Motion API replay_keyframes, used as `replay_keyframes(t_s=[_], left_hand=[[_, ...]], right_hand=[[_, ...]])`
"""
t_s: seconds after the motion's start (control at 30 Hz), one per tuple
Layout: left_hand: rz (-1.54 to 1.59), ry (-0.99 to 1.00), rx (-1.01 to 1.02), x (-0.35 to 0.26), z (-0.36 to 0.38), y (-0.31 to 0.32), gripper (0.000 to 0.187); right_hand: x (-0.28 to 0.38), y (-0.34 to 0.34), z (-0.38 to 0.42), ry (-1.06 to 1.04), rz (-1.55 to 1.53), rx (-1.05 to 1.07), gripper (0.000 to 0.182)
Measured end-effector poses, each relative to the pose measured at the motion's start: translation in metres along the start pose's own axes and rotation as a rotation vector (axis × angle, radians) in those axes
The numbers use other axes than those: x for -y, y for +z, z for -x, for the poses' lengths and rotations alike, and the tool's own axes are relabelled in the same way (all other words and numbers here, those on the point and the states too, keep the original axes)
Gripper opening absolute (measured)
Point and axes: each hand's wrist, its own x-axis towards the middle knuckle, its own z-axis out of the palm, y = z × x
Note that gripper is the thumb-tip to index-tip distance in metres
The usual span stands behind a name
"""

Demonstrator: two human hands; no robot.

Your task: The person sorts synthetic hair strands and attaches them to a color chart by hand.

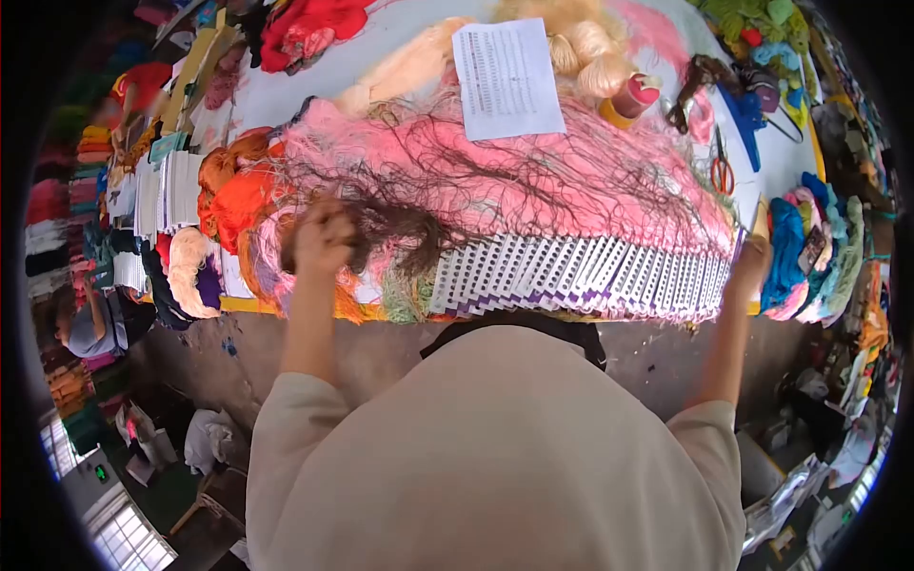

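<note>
My left hand [326,238] is closed in a fist around a bundle of dark brown thread [409,228], whose loose strands trail right over the pink threads [590,181]. At the right end of a row of white punched cards [581,271], my right hand [753,259] looks curled, near a slim pale piece that I cannot make out; its fingers are partly hidden and blurred. The cards overlap along the table's front edge, with thread through some holes. Scissors with orange handles [723,175] lie beyond my right hand.
A printed sheet [509,81] lies on the threads. Behind it are cream skeins [605,71] and a thread cone [635,95]. Orange yarn [243,200] and stacked white cards [169,195] sit left; blue yarn [785,247] hangs right. Another person [95,324] is at far left.
</note>
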Motion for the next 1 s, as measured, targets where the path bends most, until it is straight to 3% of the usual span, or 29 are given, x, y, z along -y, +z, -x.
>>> replay_keyframes(t_s=[0.03,0.07,0.13,0.2,0.23,0.3,0.37,0.4,0.43,0.5,0.53,0.57,0.6,0.63,0.7,0.8,0.87,0.93,1.0], left_hand=[[-0.198,-0.033,-0.125,0.032,-0.004,0.027,0.023],[-0.38,-0.001,-0.2,0.054,-0.014,0.032,0.022],[-0.765,0.095,-0.251,0.064,-0.023,0.023,0.022],[-1.674,0.464,-0.495,0.046,-0.016,0.026,0.027],[-2.055,0.437,-0.553,0.018,-0.008,0.022,0.032],[-2.283,0.394,-0.61,-0.034,0.012,0.018,0.035],[-2.013,0.607,-0.497,-0.089,0.027,-0.012,0.029],[-1.802,0.525,-0.644,-0.086,0.039,0.014,0.027],[-1.584,0.443,-0.773,-0.081,0.047,0.042,0.025],[-1.571,0.459,-0.602,-0.078,0.033,0.013,0.025],[-1.61,0.446,-0.489,-0.073,0.017,-0.018,0.027],[-1.21,0.016,-0.58,-0.025,0.015,0.03,0.027],[-1.189,-0.096,-0.483,0.005,0.008,0.029,0.023],[-1.104,-0.122,-0.396,0.031,0.005,0.034,0.02],[-0.979,-0.118,-0.293,0.061,0.0,0.037,0.015],[-0.865,-0.161,-0.286,0.079,-0.009,0.024,0.01],[-0.832,-0.265,-0.227,0.105,-0.018,0.022,0.009],[-0.939,-0.489,-0.118,0.128,-0.026,0.02,0.011],[-0.921,-0.41,-0.241,0.157,-0.025,0.023,0.014]], right_hand=[[0.06,0.007,0.01,-0.105,-0.319,-0.058,0.023],[0.099,0.018,0.022,0.085,-0.454,0.17,0.022],[0.173,0.002,0.028,-0.03,0.05,0.659,0.015],[0.169,0.011,0.042,0.025,-0.201,0.747,0.016],[0.152,0.014,0.044,0.063,-0.238,0.793,0.016],[0.093,0.018,0.041,0.152,0.057,0.72,0.027],[0.054,-0.013,0.014,0.461,0.182,0.653,0.033],[-0.007,-0.007,0.026,0.369,0.046,0.337,0.028],[-0.004,-0.025,0.015,0.467,0.028,0.198,0.024],[0.023,-0.029,0.005,0.588,-0.033,0.105,0.022],[-0.003,0.0,0.022,0.238,-0.053,0.207,0.025],[0.034,0.013,0.028,0.327,-0.318,0.346,0.029],[0.063,0.027,0.036,0.33,-0.148,0.702,0.033],[0.115,0.026,0.042,0.132,0.063,0.816,0.03],[0.161,0.034,0.064,0.018,-0.114,0.713,0.018],[0.184,0.046,0.085,0.188,-0.446,0.706,0.014],[0.206,0.057,0.099,0.131,-0.386,0.808,0.016],[0.225,0.075,0.116,0.035,-0.342,0.879,0.018],[0.245,0.072,0.118,-0.011,-0.441,0.869,0.016]])
